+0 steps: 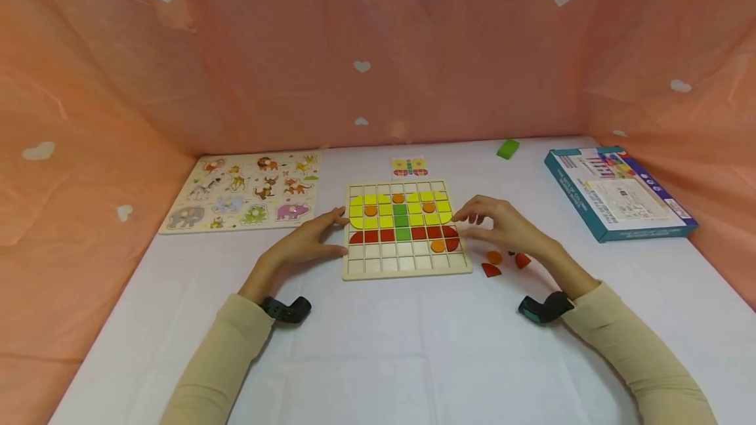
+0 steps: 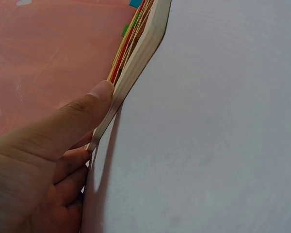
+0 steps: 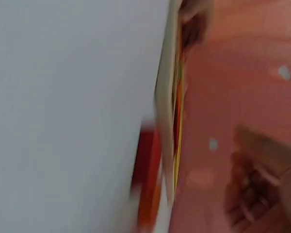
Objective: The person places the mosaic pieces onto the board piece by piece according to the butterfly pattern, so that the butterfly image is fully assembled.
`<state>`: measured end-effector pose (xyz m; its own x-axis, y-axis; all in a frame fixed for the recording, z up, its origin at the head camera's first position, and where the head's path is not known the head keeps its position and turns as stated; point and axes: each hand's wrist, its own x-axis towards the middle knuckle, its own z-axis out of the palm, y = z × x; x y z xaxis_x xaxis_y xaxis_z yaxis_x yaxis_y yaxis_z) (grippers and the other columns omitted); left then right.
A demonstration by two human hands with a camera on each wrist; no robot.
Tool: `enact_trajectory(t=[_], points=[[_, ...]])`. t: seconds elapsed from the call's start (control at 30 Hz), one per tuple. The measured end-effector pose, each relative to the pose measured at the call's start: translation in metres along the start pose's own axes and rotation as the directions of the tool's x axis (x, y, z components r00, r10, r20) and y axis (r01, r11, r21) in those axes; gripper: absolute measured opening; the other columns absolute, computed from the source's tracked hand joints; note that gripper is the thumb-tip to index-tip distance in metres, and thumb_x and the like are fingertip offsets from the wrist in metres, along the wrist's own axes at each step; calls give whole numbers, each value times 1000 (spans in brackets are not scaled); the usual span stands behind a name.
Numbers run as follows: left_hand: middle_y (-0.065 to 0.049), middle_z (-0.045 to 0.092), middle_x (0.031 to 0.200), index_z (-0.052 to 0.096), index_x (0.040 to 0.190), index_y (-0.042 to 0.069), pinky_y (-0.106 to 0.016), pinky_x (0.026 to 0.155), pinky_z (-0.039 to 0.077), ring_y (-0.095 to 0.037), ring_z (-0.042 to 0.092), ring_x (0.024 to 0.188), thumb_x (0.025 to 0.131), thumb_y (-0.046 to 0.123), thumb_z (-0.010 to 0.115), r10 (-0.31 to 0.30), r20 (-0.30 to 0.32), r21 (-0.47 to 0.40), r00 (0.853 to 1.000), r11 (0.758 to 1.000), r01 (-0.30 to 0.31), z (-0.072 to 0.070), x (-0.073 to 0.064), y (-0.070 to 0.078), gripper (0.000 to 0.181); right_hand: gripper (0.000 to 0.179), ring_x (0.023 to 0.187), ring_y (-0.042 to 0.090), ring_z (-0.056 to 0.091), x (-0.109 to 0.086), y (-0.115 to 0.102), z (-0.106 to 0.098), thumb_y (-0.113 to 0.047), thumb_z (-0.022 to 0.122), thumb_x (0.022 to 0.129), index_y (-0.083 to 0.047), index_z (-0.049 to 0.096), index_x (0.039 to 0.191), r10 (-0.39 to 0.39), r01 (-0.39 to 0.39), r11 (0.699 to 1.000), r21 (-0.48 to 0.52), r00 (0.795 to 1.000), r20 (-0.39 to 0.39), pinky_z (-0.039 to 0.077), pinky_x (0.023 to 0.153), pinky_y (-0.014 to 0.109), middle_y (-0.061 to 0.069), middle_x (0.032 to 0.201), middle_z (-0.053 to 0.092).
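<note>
A wooden grid board [image 1: 407, 264] lies on the table, with yellow, green, red and orange pieces forming a butterfly-like pattern. At its left edge rests my left hand [image 1: 310, 241], thumb and fingers spread apart. The left wrist view shows the thumb [image 2: 94, 99] against the board's rim. My right hand [image 1: 499, 222] hovers by the right edge near a red quarter-round piece [image 1: 451, 232]; its fingers are loosely bent and no piece shows in them. In the blurred right wrist view, that hand [image 3: 266, 184] is apart from the board. An orange disc [image 1: 437, 246] sits on the lower right squares.
Loose red pieces [image 1: 491, 270] and an orange disc [image 1: 494, 258] lie right of the board. A butterfly pattern card [image 1: 409, 167] is behind it. An animal puzzle [image 1: 242, 195] lies left, a boxed set [image 1: 620, 192] right, and a green piece [image 1: 508, 148] at the back.
</note>
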<state>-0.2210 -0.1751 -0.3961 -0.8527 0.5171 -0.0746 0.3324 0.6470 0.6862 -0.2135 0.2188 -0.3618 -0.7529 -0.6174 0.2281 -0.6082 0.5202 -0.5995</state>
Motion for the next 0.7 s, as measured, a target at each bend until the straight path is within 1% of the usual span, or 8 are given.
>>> enact_trajectory(t=[0.07,0.13,0.23,0.3,0.37,0.5,0.6,0.7], points=[[-3,21,155,45,138,8,-44,115,13,-24,13,143,82,34,71,3,1,4,1000,1000,-3,0,0,0,67,27,90,19,55,-13,5,-15,-10,72,82,-7,68,108,37,-37,999,-13,999,17,52,74,35,6,103,64],[-2,21,155,44,138,9,-44,115,13,-23,13,143,82,35,71,-1,2,4,1000,1000,1,0,0,0,67,26,93,19,56,-31,10,-30,-11,69,84,-9,66,110,89,-90,996,-2,994,64,52,77,34,5,106,63],[-1,21,154,44,138,10,-44,115,13,-23,13,143,82,36,71,-12,0,1,1000,1000,12,-1,0,0,67,27,97,15,54,-61,21,-48,-11,66,87,-11,64,113,136,-136,991,-2,985,104,51,79,27,2,110,61],[-1,21,154,44,138,11,-45,115,13,-23,13,143,82,36,71,-16,-4,-5,1000,1000,16,-1,0,0,67,29,96,11,53,-80,26,-56,-11,67,86,-11,62,115,145,-144,989,-13,985,92,50,77,23,3,110,61],[-1,21,154,44,138,11,-45,115,13,-23,13,143,82,36,71,-19,-7,-8,1000,1000,19,-2,0,0,67,33,93,8,51,-95,32,-61,-11,70,83,-11,62,115,150,-148,988,-45,987,54,48,75,20,3,108,61],[1,20,155,43,139,12,-44,115,13,-22,12,143,82,36,71,-24,-5,-11,1000,1000,24,-2,0,0,68,40,82,8,48,-115,42,-64,-12,78,75,-6,61,110,206,-207,973,-103,978,-26,44,66,17,5,95,59],[0,20,155,43,139,11,-44,115,13,-22,12,143,82,35,71,-21,-1,-18,1000,1000,21,-1,0,0,68,43,74,9,46,-120,47,-62,-18,82,71,-2,60,105,288,-295,943,-151,955,-67,41,59,17,3,84,54],[-1,21,155,44,139,10,-45,115,13,-23,12,143,82,35,71,-16,2,-15,1000,1000,16,0,1,0,68,46,70,13,45,-121,49,-59,-27,81,71,0,57,99,388,-394,899,-189,919,-72,40,56,19,3,78,50]])
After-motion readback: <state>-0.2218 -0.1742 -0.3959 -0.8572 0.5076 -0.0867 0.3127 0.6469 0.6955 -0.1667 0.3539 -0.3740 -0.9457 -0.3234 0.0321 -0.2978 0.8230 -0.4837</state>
